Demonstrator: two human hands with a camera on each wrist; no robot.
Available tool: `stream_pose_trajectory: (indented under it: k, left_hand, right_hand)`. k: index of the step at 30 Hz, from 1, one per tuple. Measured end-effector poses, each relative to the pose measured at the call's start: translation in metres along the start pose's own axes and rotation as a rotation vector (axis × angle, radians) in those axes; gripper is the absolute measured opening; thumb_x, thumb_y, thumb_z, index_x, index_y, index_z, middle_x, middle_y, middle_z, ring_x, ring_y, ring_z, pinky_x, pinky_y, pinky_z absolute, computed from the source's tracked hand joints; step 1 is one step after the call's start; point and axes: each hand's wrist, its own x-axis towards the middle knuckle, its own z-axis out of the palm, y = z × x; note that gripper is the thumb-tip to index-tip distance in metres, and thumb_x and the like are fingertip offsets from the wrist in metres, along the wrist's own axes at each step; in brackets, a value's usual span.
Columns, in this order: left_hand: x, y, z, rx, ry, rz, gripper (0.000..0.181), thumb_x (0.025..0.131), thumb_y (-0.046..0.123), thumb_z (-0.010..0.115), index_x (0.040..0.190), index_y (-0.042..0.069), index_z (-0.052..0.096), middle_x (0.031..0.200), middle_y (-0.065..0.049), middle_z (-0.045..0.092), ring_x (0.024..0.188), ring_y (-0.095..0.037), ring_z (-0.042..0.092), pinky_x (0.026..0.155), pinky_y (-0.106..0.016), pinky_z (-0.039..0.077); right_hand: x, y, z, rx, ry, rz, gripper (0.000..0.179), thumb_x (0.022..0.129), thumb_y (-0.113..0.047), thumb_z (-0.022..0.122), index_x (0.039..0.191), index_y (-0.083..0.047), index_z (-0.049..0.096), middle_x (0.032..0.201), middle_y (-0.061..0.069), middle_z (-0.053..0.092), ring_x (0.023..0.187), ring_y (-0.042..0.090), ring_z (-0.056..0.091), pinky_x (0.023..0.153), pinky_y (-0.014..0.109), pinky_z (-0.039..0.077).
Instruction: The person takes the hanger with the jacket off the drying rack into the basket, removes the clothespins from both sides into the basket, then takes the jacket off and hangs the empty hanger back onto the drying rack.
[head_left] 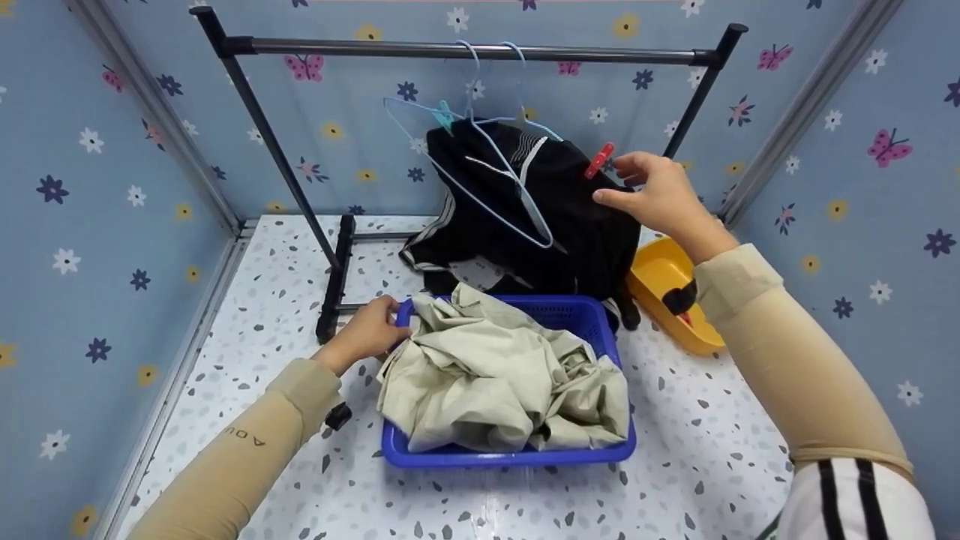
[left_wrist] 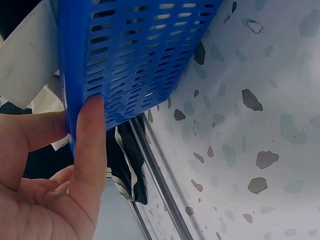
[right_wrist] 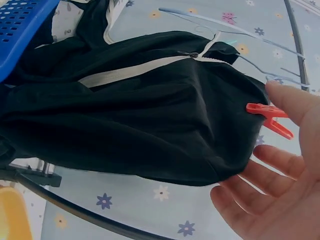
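My left hand (head_left: 369, 330) pinches the left rim of a blue plastic basket (head_left: 510, 456), thumb on one side and fingers on the other in the left wrist view. A crumpled beige cloth (head_left: 487, 367) fills the basket. My right hand (head_left: 660, 191) is spread beside a red clothespin (head_left: 600, 160), holding nothing. That clothespin bites the shoulder of a black zip jacket (head_left: 585, 225) hung on a light blue hanger (head_left: 559, 136). In the right wrist view, the fingertips (right_wrist: 220, 197) are right at the jacket's edge. A teal clothespin (head_left: 443, 116) grips the jacket's other shoulder.
A black and grey clothes rack (head_left: 345, 49) stands behind the basket. A second light blue hanger (head_left: 495, 217) hangs in front of the jacket. At the right, a yellow tray (head_left: 664, 262) with small items lies on the speckled floor (head_left: 697, 435). Flowered walls (head_left: 97, 225) enclose the sides and back.
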Motion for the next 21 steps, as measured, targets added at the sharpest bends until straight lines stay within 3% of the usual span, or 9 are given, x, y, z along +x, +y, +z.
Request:
stream_pose_trajectory:
  k: [7,16,21]
  left_hand:
    - [0.0,-0.002,0.001,0.005,0.012,0.015,0.046,0.098,0.013,0.075,0.131,-0.013,0.057,0.101,-0.02,0.07,0.082,-0.024,0.069,0.067,-0.031,0.06]
    - [-0.001,-0.002,0.002,-0.044,0.002,-0.004,0.045,0.099,0.012,0.074,0.134,-0.011,0.055,0.105,-0.023,0.071,0.072,-0.018,0.067,0.063,-0.036,0.064]
    - [-0.001,-0.001,0.002,-0.018,0.019,0.012,0.045,0.098,0.013,0.075,0.132,-0.011,0.056,0.104,-0.022,0.072,0.078,-0.021,0.068,0.066,-0.031,0.061]
  right_hand:
    - [0.018,0.002,0.009,0.003,-0.067,0.006,0.071,0.1,-0.047,0.079,0.153,-0.006,0.056,0.155,0.021,0.058,0.14,0.039,0.057,0.123,0.056,0.046]
    - [0.036,0.005,0.018,-0.021,-0.167,0.061,0.079,0.1,-0.051,0.076,0.157,-0.002,0.051,0.159,0.024,0.053,0.14,0.04,0.052,0.128,0.058,0.038]
    - [0.043,0.005,0.021,-0.008,-0.215,0.067,0.073,0.104,-0.048,0.071,0.156,-0.001,0.051,0.155,0.024,0.057,0.134,0.037,0.053,0.129,0.055,0.037]
